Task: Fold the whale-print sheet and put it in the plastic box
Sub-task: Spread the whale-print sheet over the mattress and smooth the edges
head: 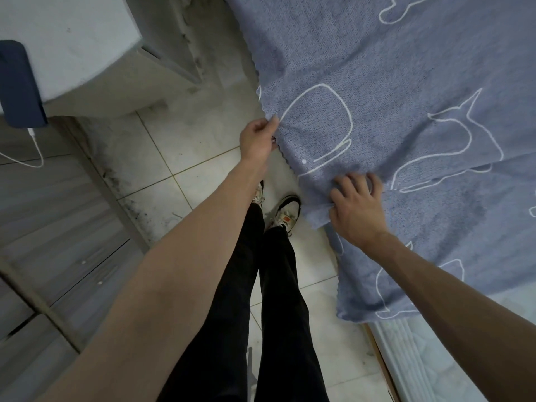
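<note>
The whale-print sheet point(391, 97), blue-grey with white whale outlines, lies spread over a bed on the right, and its left edge hangs over the bed's side. My left hand point(258, 139) pinches the scalloped left edge of the sheet between thumb and fingers. About a forearm's length nearer to me, my right hand point(358, 204) lies on the sheet, its fingers curled into a bunched fold of fabric. A second layer of the sheet runs under my right forearm. No plastic box is in view.
A white mattress point(429, 358) shows at the lower right below the sheet. Pale floor tiles point(179, 169) lie between the bed and grey drawers point(58, 227) on the left. A dark phone point(20, 85) with a white cable rests on a pale surface. My legs and shoes stand beside the bed.
</note>
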`<state>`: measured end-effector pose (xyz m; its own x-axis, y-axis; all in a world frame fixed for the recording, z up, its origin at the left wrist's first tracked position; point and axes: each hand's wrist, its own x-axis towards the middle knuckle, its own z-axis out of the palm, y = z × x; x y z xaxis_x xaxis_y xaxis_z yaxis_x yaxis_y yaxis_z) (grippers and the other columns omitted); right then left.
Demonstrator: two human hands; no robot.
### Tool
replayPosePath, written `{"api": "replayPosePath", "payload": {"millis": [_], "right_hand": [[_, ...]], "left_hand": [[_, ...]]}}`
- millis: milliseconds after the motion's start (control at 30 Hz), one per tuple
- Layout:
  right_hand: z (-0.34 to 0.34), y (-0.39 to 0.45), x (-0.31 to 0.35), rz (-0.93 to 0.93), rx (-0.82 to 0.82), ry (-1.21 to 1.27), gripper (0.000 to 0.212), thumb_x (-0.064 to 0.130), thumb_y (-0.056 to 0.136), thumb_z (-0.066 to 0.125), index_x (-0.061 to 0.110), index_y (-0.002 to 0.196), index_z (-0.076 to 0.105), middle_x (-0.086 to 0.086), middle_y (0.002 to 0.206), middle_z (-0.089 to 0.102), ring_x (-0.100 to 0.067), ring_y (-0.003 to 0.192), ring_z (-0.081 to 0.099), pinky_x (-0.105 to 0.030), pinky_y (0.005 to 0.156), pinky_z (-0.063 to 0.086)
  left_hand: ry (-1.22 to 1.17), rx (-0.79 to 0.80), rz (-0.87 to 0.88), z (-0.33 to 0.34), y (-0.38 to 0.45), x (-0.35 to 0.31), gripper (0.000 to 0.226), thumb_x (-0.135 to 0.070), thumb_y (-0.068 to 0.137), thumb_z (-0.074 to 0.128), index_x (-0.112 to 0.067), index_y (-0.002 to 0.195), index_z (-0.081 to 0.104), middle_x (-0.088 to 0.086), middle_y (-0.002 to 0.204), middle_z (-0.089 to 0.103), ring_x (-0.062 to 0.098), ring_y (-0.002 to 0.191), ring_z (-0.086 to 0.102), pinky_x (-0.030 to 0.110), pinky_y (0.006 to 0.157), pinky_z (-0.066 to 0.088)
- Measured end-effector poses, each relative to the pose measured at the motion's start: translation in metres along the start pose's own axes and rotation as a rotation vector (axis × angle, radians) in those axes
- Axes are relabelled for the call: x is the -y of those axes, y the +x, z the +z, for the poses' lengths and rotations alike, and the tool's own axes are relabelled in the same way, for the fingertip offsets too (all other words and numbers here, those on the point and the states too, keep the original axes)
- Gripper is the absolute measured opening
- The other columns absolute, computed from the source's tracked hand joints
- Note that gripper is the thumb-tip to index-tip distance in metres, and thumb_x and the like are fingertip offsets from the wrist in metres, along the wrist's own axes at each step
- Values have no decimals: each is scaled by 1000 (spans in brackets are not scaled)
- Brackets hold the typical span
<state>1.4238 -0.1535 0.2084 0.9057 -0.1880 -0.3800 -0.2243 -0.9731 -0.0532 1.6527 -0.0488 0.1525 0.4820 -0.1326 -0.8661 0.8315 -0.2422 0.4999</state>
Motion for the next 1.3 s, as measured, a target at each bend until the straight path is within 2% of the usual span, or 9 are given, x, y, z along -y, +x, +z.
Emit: {"api": "replayPosePath", "payload": {"millis": [200, 333, 433, 500, 633, 800, 967, 1133, 1300], "right_hand": [[1, -21, 8, 283, -161, 96, 24, 15, 80, 57, 10, 104, 60, -13, 129, 56, -37, 124, 48, -54, 112, 25], [5, -34, 17, 1039, -160, 526, 39, 23, 82, 53, 9, 119, 53, -14, 126, 52, -36, 117, 48, -47, 98, 37], [17, -35, 10, 1463, 42, 852, 44, 39, 93, 57, 5, 121, 50, -17, 130, 51, -37, 121, 50, -48, 104, 39], [22, -35, 5, 1485, 172, 872, 47, 45, 96, 57, 5, 120, 51, -17, 131, 50, -35, 120, 52, -48, 107, 40], [31, -39, -3, 1331, 170, 789, 34, 30, 101, 51, -1, 115, 57, -20, 124, 54, -37, 110, 57, -41, 97, 43], [29, -65, -4, 1299, 59, 816, 21, 23, 96, 51, 4, 97, 60, -15, 105, 63, -33, 99, 58, -41, 87, 47], [34, -98, -4, 1410, 114, 756, 24, 23, 95, 52, 3, 104, 60, -16, 119, 57, -36, 109, 56, -48, 96, 46], [44, -139, -13, 1479, 191, 746, 33, 34, 98, 51, 7, 115, 60, -15, 121, 60, -37, 115, 55, -49, 101, 45], [57, -202, -48, 1611, 134, 761, 40, 35, 96, 59, 5, 123, 57, -19, 129, 58, -39, 122, 52, -46, 104, 39]], "left_hand": [[-30, 111, -71, -2, -10, 13, 27, -22, 91, 78, -12, 111, 65, 6, 113, 76, 15, 96, 75, 28, 82, 62], [35, 209, -87, 3, -17, 32, 20, -29, 91, 77, -15, 101, 66, 3, 107, 78, 17, 97, 75, 31, 85, 61], [142, 203, -122, 8, -23, 45, 30, -35, 89, 79, -18, 107, 63, -4, 110, 76, 13, 101, 73, 31, 85, 57], [187, 194, -135, 10, -26, 52, 32, -36, 89, 78, -17, 110, 62, -5, 111, 75, 11, 101, 71, 28, 84, 56], [101, 222, -133, 7, -28, 56, 21, -30, 93, 75, -16, 106, 67, -5, 103, 79, 7, 90, 75, 20, 69, 58], [-84, 175, -186, 1, -34, 54, 35, -37, 95, 72, -18, 123, 67, 1, 116, 77, 17, 107, 72, 36, 91, 60], [50, 207, -260, 12, -54, 67, 47, -50, 91, 72, -24, 129, 63, -6, 124, 72, 12, 115, 67, 34, 90, 54], [219, 409, -337, 16, -77, 101, 34, -52, 83, 79, -32, 110, 76, -13, 113, 77, 2, 98, 74, 20, 68, 58], [366, 399, -378, 12, -87, 141, 62, -62, 66, 87, -40, 121, 71, -25, 120, 71, 3, 121, 60, 45, 106, 40]]}}
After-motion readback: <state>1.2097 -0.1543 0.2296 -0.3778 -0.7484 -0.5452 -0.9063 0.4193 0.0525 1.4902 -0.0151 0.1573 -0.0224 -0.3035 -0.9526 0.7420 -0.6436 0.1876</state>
